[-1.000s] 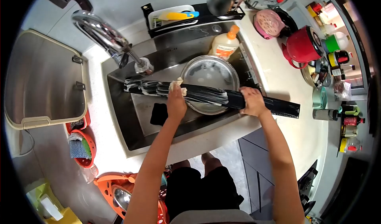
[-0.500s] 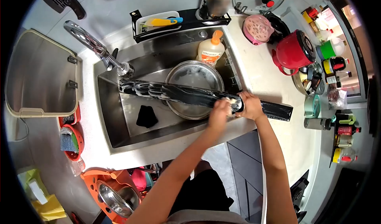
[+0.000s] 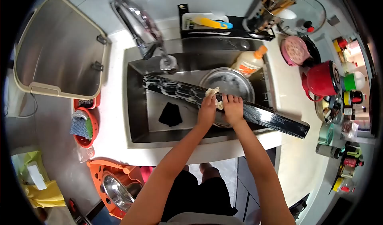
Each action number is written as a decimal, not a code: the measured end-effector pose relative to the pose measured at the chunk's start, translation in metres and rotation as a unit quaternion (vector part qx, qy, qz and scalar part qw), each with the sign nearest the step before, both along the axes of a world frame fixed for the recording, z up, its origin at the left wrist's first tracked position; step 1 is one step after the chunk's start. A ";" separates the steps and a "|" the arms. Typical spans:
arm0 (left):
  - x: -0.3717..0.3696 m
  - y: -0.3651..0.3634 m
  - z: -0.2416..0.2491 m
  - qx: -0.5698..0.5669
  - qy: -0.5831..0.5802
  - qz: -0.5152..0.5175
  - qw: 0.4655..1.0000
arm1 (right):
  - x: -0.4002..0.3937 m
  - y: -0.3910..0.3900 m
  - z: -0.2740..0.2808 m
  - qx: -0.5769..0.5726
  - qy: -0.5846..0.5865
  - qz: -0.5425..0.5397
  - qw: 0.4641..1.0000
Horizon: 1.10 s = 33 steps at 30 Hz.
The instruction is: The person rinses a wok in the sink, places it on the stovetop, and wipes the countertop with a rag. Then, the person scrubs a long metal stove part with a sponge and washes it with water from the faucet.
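A long black panel (image 3: pixel 267 118), streaked with white suds, lies slantwise across the sink (image 3: pixel 133 117). Its right end reaches over the countertop. My left hand (image 3: pixel 206 111) is closed on a crumpled cream cloth (image 3: pixel 212 91) and presses it against the panel near the middle. Just to the right, my right hand (image 3: pixel 234 110) grips the panel with its fingers over the top face; the thumb is hard to make out. Beneath the panel sits a round metal pan (image 3: pixel 239 85) with cloudy water. A black cloth (image 3: pixel 170 114) lies on the sink floor.
A chrome faucet (image 3: pixel 137 21) arches over the sink's left side. An orange-capped soap bottle (image 3: pixel 248 63) leans in the back right corner. Behind are a black rack (image 3: pixel 235 34) and a red pot (image 3: pixel 324 79). An orange basket (image 3: pixel 95 127) stands left.
The view has shifted, so the sink appears further right. My right hand has moved left along the panel toward its middle. My left hand, with the cream cloth, stays close beside it.
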State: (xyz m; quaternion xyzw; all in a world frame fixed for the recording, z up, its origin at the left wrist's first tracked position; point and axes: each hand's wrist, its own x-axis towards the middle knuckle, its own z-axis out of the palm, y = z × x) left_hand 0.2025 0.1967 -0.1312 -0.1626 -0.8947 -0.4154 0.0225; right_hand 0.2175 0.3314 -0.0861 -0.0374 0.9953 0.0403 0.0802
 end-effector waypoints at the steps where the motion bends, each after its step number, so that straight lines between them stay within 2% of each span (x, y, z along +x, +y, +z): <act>1: -0.006 -0.017 -0.008 0.043 -0.043 0.018 0.998 | -0.010 -0.014 -0.003 0.009 -0.003 -0.010 1.000; 2: -0.016 -0.035 -0.016 0.087 -0.084 0.034 0.992 | -0.018 -0.025 -0.004 0.013 0.009 -0.009 1.000; 3: -0.026 -0.061 -0.032 -0.104 0.053 0.015 0.993 | -0.023 -0.031 -0.007 0.005 0.001 -0.007 1.000; 5: -0.052 -0.112 -0.063 -0.027 -0.018 0.048 0.998 | -0.032 -0.033 -0.016 -0.011 -0.014 -0.006 1.000; 6: -0.070 -0.136 -0.095 0.118 -0.049 0.094 0.987 | -0.033 -0.030 -0.012 -0.044 -0.001 -0.003 0.999; 8: -0.104 -0.173 -0.115 0.225 -0.026 0.146 0.963 | -0.034 -0.025 0.006 -0.093 -0.046 -0.007 0.995; 10: -0.114 -0.180 -0.034 0.080 0.100 0.158 0.979 | -0.028 -0.024 0.022 -0.105 -0.089 -0.028 0.990; 13: -0.109 -0.161 -0.037 -0.004 0.086 0.151 0.985 | -0.009 -0.025 0.029 -0.079 -0.106 -0.056 0.990; 15: -0.079 -0.110 -0.044 0.132 0.010 0.105 0.986 | -0.002 -0.024 0.032 -0.064 -0.103 -0.068 0.990; 17: -0.049 -0.062 -0.053 0.112 0.080 0.074 0.988 | 0.000 -0.018 0.037 -0.090 -0.109 -0.074 0.987; 19: -0.044 -0.067 -0.011 0.081 0.115 -0.053 0.989 | 0.003 -0.006 0.047 -0.125 -0.117 -0.065 0.983; 20: -0.044 -0.073 -0.020 0.058 0.116 -0.087 0.988 | 0.008 0.005 0.042 -0.132 -0.116 -0.069 0.982; 23: -0.064 -0.112 -0.058 -0.060 0.143 -0.042 0.987 | 0.018 0.014 0.044 -0.157 -0.076 -0.014 0.984; 25: -0.095 -0.159 -0.054 -0.057 -0.042 0.070 0.995 | 0.027 0.012 0.042 -0.147 -0.068 -0.010 0.987; 27: -0.122 -0.212 -0.079 -0.123 -0.131 0.127 0.975 | 0.029 0.004 0.049 -0.139 -0.071 -0.017 0.988; 30: -0.113 -0.230 -0.086 -0.085 -0.029 0.176 0.980 | 0.027 -0.003 0.049 -0.125 -0.079 -0.030 0.989; 33: -0.093 -0.197 -0.059 -0.081 0.030 0.221 0.972 | 0.023 -0.007 0.048 -0.119 -0.056 -0.034 0.991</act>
